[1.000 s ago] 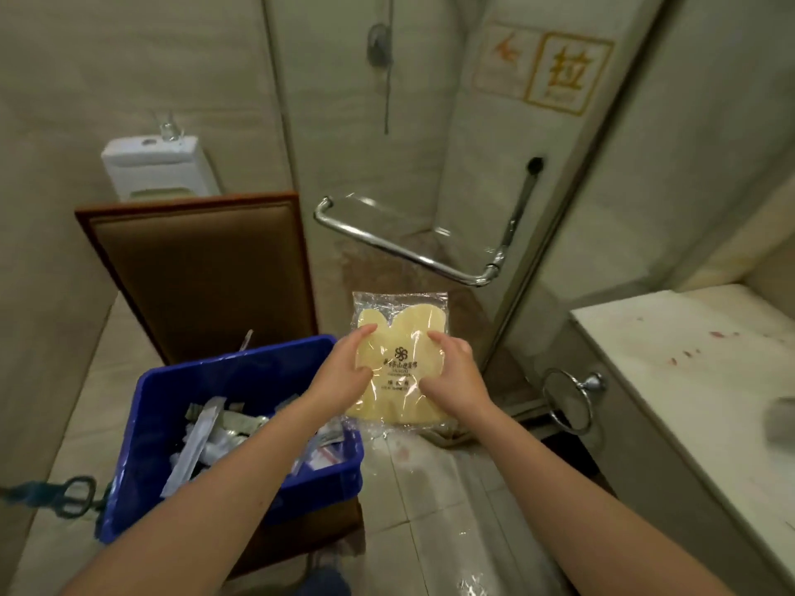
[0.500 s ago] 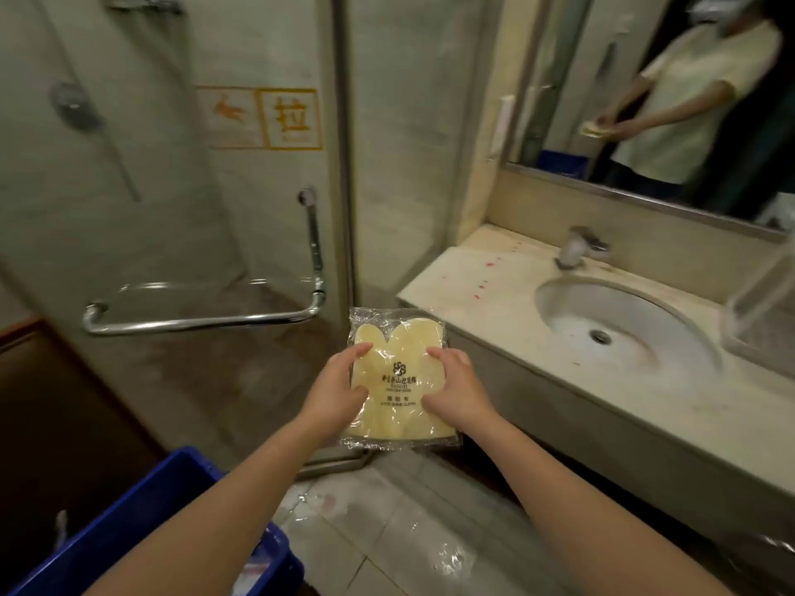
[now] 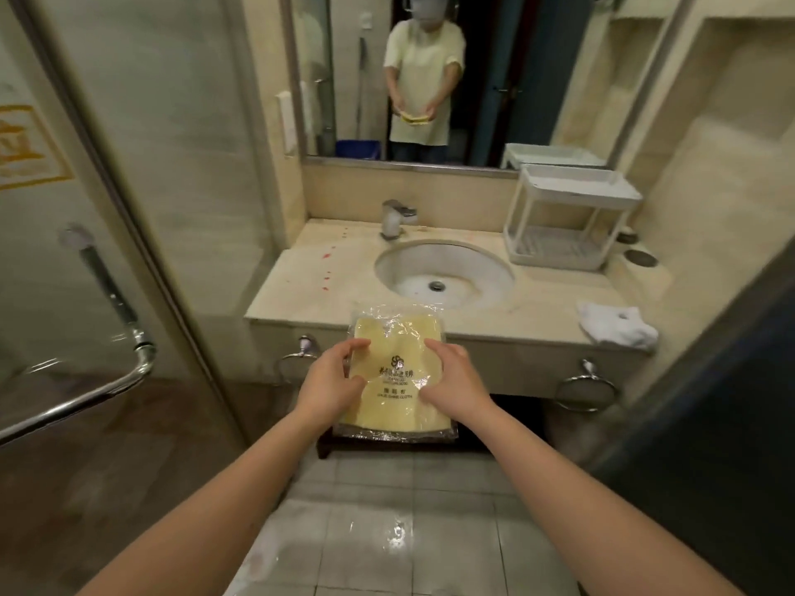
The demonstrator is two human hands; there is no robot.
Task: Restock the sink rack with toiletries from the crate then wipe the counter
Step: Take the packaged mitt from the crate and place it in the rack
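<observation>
I hold a flat yellow cloth sealed in a clear plastic packet in front of the counter's front edge. My left hand grips its left side and my right hand grips its right side, thumbs on top. A white two-tier sink rack stands at the back right of the beige counter, both tiers looking bare. Red spots dot the counter left of the sink basin. The blue crate shows only as a reflection in the mirror.
A crumpled white cloth lies on the counter's front right corner. The faucet stands behind the basin. Two towel rings hang under the counter. A glass shower door with a chrome handle is on the left; a dark door on the right.
The view has swung right from the blue crate to face the sink counter. Both hands kept hold of the packet and carried it toward the counter's front edge.
</observation>
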